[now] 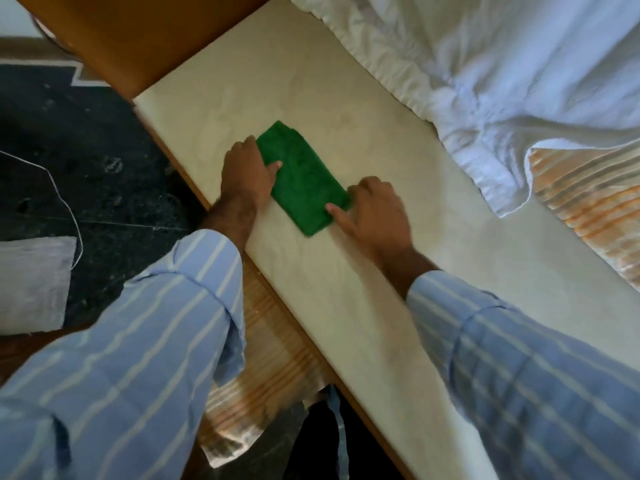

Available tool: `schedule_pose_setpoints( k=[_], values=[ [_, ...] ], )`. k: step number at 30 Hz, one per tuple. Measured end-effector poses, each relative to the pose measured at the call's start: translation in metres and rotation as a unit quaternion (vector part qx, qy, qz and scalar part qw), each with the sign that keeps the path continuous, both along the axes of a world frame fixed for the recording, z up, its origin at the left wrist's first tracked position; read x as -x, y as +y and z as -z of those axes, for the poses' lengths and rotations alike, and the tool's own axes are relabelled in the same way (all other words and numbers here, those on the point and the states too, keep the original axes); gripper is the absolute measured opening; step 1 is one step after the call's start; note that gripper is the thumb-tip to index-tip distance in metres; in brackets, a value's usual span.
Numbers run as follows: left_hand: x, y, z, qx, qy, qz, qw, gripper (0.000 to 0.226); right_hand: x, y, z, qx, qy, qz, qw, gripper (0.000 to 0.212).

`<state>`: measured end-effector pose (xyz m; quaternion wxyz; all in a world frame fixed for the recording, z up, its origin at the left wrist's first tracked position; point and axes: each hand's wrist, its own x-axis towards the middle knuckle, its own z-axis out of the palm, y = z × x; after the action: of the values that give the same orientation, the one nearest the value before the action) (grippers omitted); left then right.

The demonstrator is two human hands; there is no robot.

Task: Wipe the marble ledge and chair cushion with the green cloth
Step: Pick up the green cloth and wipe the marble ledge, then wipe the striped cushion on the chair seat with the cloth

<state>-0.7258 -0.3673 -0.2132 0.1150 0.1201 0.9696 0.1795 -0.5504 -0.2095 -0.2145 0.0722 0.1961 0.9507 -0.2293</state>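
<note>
A folded green cloth [303,178] lies flat on the pale marble ledge [346,289], which runs diagonally from upper left to lower right. My left hand [247,171] grips the cloth's left edge, thumb on top. My right hand [375,213] pinches the cloth's lower right corner, thumb pressed on it. Both hands rest on the ledge. No chair cushion can be made out for certain.
Crumpled white bedding [502,64] and an orange-striped fabric [588,202] border the ledge's far side. A brown wooden panel [138,36] stands at the ledge's upper end. Dark stone floor [86,150] with a white cord [65,202] lies to the left.
</note>
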Motion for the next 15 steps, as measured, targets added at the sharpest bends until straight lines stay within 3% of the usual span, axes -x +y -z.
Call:
schedule_pose_setpoints(
  k=[4,6,9,11,15],
  values=[
    [0.005,-0.009,-0.008,-0.123,-0.128,-0.089,0.98,0.031,0.03,-0.033,-0.006,0.118,-0.028,0.094,0.988,0.041],
    [0.0,-0.025,-0.014,-0.239,-0.208,-0.171,0.933,0.016,0.037,-0.033,-0.011,0.154,-0.05,0.114,0.98,0.036],
    [-0.014,-0.064,-0.022,-0.366,-0.278,-0.234,0.857,0.031,0.043,-0.036,-0.019,0.255,-0.035,0.168,0.952,0.024],
    [-0.026,-0.102,-0.023,-0.428,-0.298,-0.24,0.818,0.038,0.046,-0.051,-0.023,0.341,-0.01,0.203,0.918,0.034],
    [-0.066,-0.179,-0.007,-0.495,-0.264,-0.279,0.779,0.014,0.044,-0.104,-0.019,0.461,0.034,0.233,0.856,0.058]
  ],
)
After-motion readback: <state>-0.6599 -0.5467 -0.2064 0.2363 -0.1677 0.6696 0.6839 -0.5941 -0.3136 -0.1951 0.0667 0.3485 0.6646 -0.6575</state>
